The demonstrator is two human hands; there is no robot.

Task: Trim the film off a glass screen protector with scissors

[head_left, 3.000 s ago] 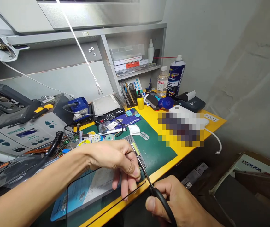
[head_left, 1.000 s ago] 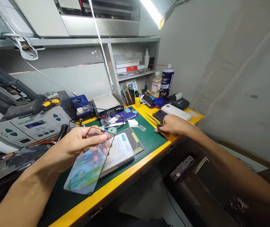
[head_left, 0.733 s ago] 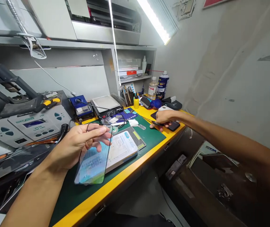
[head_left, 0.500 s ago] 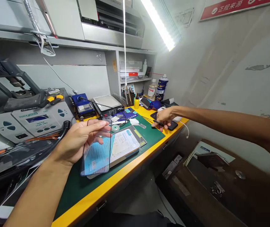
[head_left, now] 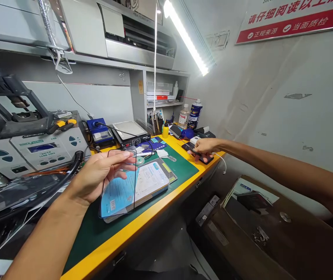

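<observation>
Left hand [head_left: 108,169] pinches a clear, flat, black-edged rectangular panel [head_left: 120,194]

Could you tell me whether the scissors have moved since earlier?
Yes, rightward: the scissors, then over the green mat, are now past its right edge, by the dark phone.

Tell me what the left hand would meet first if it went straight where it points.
Likely the pale green spool, next in line past the left hand; the hand looks raised, though, so it may pass over.
</observation>
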